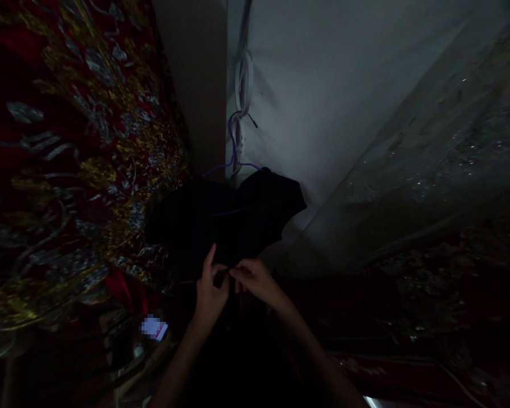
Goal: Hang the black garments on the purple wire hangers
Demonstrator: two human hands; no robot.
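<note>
A black short-sleeved garment (pixel 259 209) hangs by a purple wire hanger (pixel 235 153) in front of me. Low on its front, my left hand (pixel 212 286) closes thumb and index finger in a pinch at the dark cloth, with another finger raised. Beside it, my right hand (pixel 255 277) pinches at the same spot, fingertips almost touching the left ones. Darkness hides the exact bit of cloth between the fingers.
White rings (pixel 244 82) hold the hanger near a pale wall (pixel 323 85). Red cloth with gold and silver embroidery (pixel 89 141) fills the left side. Sheer sequined fabric (pixel 408 170) drapes at right. A lit phone-like screen (pixel 155 327) shows at lower left.
</note>
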